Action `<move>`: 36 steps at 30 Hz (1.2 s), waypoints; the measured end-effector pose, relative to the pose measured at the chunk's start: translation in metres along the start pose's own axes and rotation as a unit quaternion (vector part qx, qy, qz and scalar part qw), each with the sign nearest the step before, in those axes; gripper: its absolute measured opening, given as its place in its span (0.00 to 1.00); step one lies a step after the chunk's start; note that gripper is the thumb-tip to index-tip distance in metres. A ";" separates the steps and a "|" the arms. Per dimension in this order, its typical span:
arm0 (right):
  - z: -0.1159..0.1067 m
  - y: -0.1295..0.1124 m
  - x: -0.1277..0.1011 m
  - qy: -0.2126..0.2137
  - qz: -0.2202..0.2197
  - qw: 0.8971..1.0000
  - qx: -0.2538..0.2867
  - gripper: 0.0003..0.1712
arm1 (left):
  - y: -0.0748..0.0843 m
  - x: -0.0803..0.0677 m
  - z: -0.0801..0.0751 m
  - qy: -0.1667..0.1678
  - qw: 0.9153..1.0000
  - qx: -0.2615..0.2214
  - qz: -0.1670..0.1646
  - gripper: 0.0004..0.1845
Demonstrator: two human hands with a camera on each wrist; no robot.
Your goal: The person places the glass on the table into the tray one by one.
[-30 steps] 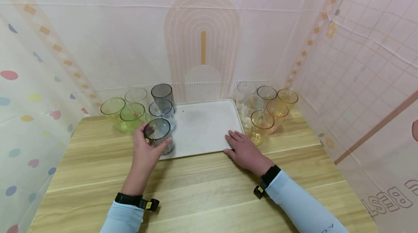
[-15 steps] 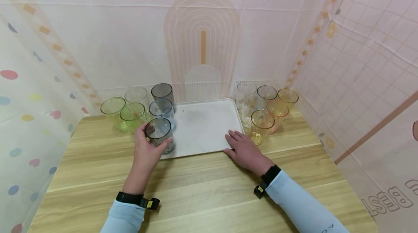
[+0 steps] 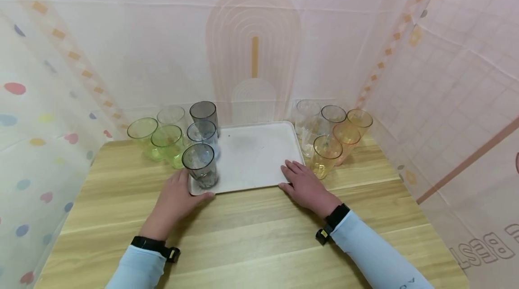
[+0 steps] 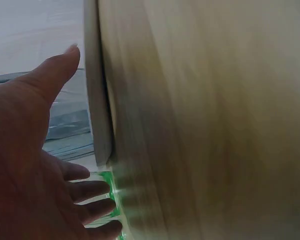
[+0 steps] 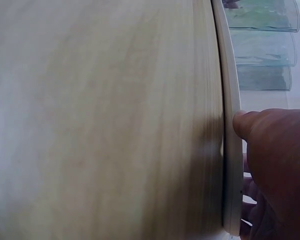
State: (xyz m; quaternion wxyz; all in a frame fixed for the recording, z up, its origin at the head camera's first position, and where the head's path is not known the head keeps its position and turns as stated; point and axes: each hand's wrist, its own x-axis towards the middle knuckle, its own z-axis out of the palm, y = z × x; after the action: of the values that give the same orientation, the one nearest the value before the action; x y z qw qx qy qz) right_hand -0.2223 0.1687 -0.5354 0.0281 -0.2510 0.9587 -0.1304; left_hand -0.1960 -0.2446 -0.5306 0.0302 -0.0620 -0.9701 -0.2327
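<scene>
A white tray (image 3: 253, 151) lies on the wooden table. Three grey cups stand in a row along its left side, and the nearest grey cup (image 3: 200, 166) is at the near-left corner. My left hand (image 3: 180, 192) lies open on the table just below that cup, with its thumb by the tray's front edge (image 4: 97, 100). It holds nothing. My right hand (image 3: 304, 183) rests flat on the tray's near-right corner, with the fingers straight and the thumb (image 5: 250, 125) against the rim (image 5: 230, 150).
Two green cups (image 3: 167, 142) and a clear one (image 3: 172, 115) stand left of the tray. Clear cups (image 3: 307, 111) and orange cups (image 3: 325, 154) crowd its right side. Fabric walls close in the back and sides. Bare table (image 3: 251, 235) stretches toward me.
My left hand has let go of the nearest grey cup and dropped back onto the table. The cup now stands alone on the tray. My right hand has stayed in place.
</scene>
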 end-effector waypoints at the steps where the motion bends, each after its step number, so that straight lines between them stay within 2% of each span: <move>1: -0.001 0.001 0.000 0.002 -0.001 1.000 0.001 0.38 | 0.000 0.002 -0.001 -0.011 1.000 0.011 0.001 0.66; 5: -0.001 0.001 0.001 -0.001 0.001 1.000 0.001 0.38 | 0.004 0.004 -0.004 -0.039 0.998 0.040 -0.004 0.69; 16: 0.000 0.001 0.002 0.004 0.001 1.000 0.003 0.38 | 0.006 0.007 -0.001 -0.058 0.997 0.054 -0.020 0.70; 19: -0.004 0.000 -0.001 0.021 -0.014 0.999 0.033 0.37 | 0.006 0.007 0.000 -0.064 0.996 0.053 -0.025 0.71; 21: -0.011 -0.002 -0.007 0.043 -0.015 0.996 0.077 0.36 | 0.006 0.007 0.000 -0.068 0.996 0.050 -0.029 0.71; 24: -0.025 -0.006 -0.021 0.083 0.013 0.983 0.162 0.31 | 0.006 0.008 0.001 -0.072 0.996 0.046 -0.035 0.72; 28: -0.041 -0.002 -0.044 0.147 0.094 0.955 0.241 0.18 | 0.005 0.010 0.001 -0.073 0.996 0.046 -0.038 0.72; 31: -0.049 0.008 -0.059 0.198 0.163 0.935 0.245 0.15 | 0.004 0.010 0.002 -0.072 0.996 0.046 -0.038 0.72; 34: -0.052 0.017 -0.068 0.251 0.218 0.916 0.225 0.20 | 0.003 0.010 0.003 -0.072 0.996 0.046 -0.038 0.72; 36: -0.052 0.022 -0.068 0.278 0.238 0.902 0.227 0.26 | 0.003 0.010 0.003 -0.072 0.996 0.045 -0.038 0.72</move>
State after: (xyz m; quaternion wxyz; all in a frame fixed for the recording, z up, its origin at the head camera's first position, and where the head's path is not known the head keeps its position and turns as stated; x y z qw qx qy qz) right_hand -0.1793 0.2328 -0.4919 -0.1534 0.0446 0.9032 -0.3984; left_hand -0.2053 -0.2395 -0.5313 -0.0462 -0.0399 -0.9809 -0.1847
